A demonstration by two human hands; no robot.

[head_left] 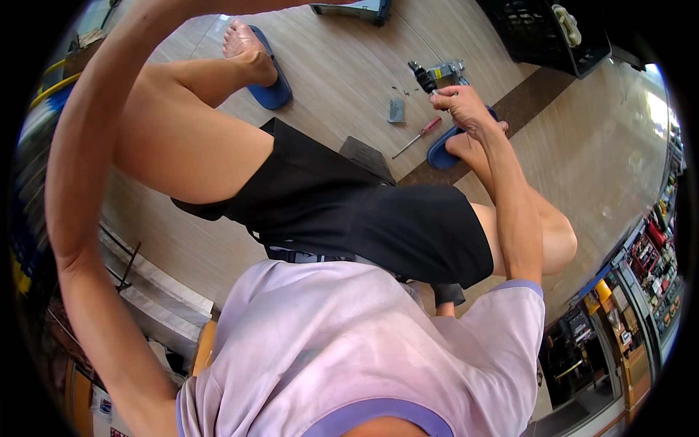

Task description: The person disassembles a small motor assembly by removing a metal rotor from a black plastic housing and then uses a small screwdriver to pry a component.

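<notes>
Shiny tan floor (597,138), packed shelves (648,273) along its right edge, right hand (463,109) with narrow grip holding black part (421,76) over it, red screwdriver (428,128) and blue sandal (440,155) near, left hand out of sight

No readable text, no legible numbers

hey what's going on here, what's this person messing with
The person's right hand is pinching one end of a ribbed black cylindrical part low over the pale streaked floor. Just behind it is a silver metal piece with a yellow patch. A red-handled screwdriver and a small grey rectangular block lie nearby, untouched. The left hand is out of view.
</notes>
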